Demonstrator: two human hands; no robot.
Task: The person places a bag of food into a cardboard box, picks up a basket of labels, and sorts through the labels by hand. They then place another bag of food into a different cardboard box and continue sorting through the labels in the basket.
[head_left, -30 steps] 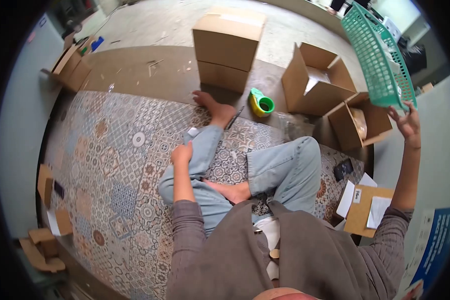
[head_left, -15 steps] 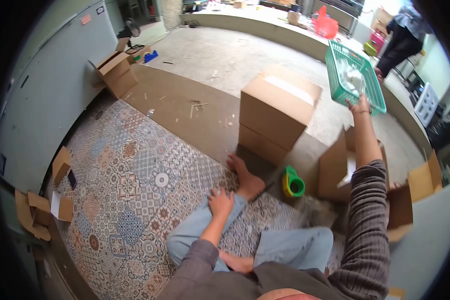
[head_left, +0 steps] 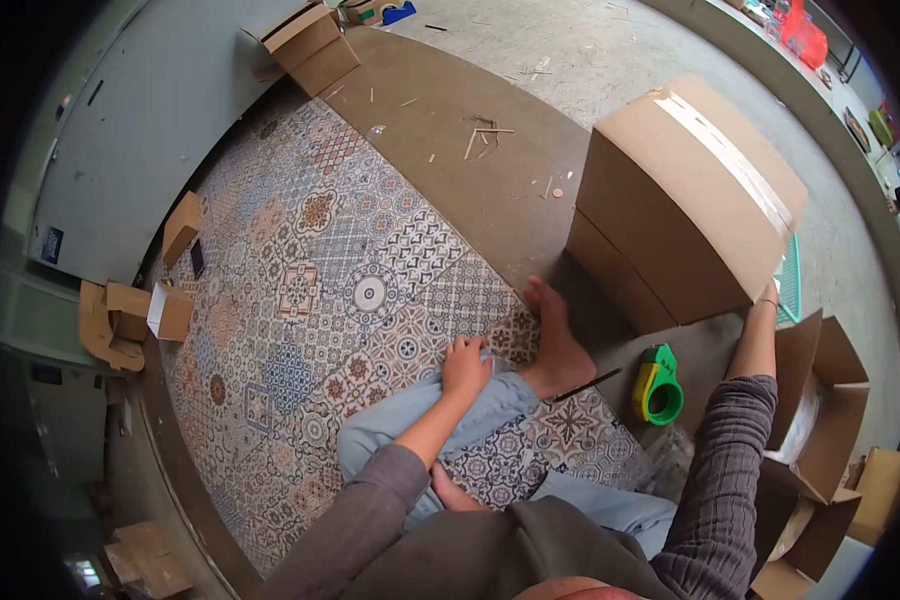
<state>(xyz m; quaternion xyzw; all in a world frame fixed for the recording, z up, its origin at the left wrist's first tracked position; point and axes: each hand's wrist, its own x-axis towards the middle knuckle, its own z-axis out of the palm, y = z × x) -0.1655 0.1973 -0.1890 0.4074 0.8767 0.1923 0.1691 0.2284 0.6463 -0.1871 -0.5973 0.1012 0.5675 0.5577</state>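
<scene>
Floor [head_left: 550, 60]: grey and hard, with small bits of scrap on it. A mat [head_left: 370, 250] with flower shapes lies on the near side, under the legs.
Big box [head_left: 690, 200]: tall and shut, with pale tape [head_left: 720, 150] along its top. It stands just past the bare foot [head_left: 562, 350]. It hides part of the reach, so it is best to go around its corner and not push on it.
Open boxes [head_left: 820, 410]: by the right arm [head_left: 725, 460], flaps up. The elbow should stay clear of the flaps, as a bump could tip them.
Green basket [head_left: 791, 280]: behind the right corner of the big box, with just one side in view. I cannot tell if it sits on the floor. It would be good to hold it flat and let go only when it feels firm, so that it does not tip.
Right hand [head_left: 771, 292]: close to the basket, mostly hidden by the big box. I cannot tell if the fingers are apart, together or clamped on the rim. A look past the corner would help.
Left hand [head_left: 467, 368]: resting on the leg [head_left: 390, 412], fingers a little apart, with nothing in them. It could help hold the body steady.
Tape tool [head_left: 658, 385]: green and yellow, between the foot and the right arm. The sleeve should not drag over it.
Black stick [head_left: 588, 384]: thin, on the floor beside the foot.
</scene>
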